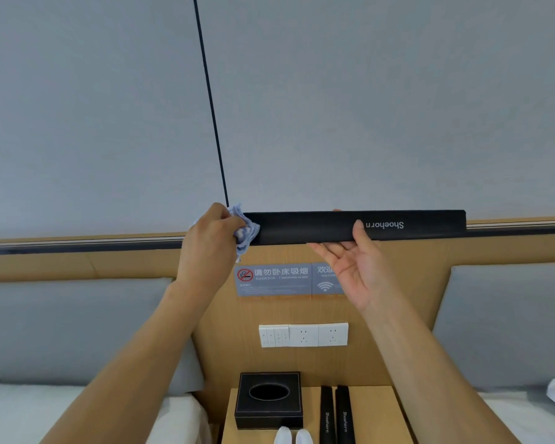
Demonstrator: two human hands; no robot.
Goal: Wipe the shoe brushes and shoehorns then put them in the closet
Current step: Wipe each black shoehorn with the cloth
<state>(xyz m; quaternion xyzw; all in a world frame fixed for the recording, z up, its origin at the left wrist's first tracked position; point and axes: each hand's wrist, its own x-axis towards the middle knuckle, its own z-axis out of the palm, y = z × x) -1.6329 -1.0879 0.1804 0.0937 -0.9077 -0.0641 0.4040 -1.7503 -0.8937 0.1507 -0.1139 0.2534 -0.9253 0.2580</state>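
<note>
I hold a long black shoehorn (318,227) level at head height, its white "Shoehorn" lettering upside down. My right hand (354,269) supports it from below, fingers under it and thumb on its front face. My left hand (210,243) grips a crumpled light-blue cloth (245,233) pressed against the shoehorn's left end. Two more black shoehorns (336,415) lie side by side on the wooden nightstand (375,411) below.
A black tissue box (269,400) stands on the nightstand's left side, with two white rounded objects (293,435) at its front edge. Behind are a wooden headboard panel with signs (274,280) and a switch and socket strip (303,334). Beds with grey padded headboards flank both sides.
</note>
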